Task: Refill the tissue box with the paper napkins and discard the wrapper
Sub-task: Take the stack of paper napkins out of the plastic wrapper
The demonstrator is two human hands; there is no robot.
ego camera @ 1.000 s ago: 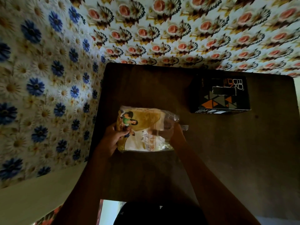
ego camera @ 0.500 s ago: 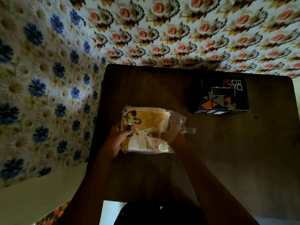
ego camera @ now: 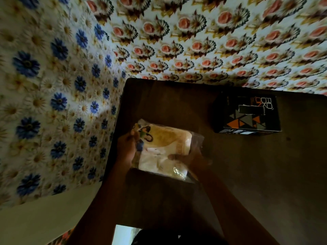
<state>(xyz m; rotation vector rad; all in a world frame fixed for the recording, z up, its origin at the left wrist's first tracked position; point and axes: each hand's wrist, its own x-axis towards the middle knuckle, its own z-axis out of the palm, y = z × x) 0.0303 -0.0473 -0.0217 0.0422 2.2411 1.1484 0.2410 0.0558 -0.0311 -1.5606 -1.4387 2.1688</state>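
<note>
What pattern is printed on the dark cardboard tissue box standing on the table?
Orange, grey and white triangles on the black cardboard tissue box, seen in the head view.

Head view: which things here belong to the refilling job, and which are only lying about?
For the job:
- napkin pack, wrapper not yet removed, held by left hand and right hand
- tissue box

Not part of it:
- table
- flowered wall covering

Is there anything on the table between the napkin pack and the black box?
Nothing visible. Both hands hold the napkin pack; only bare dark table lies between it and the tissue box, though the napkins are inside the wrapper.
</note>
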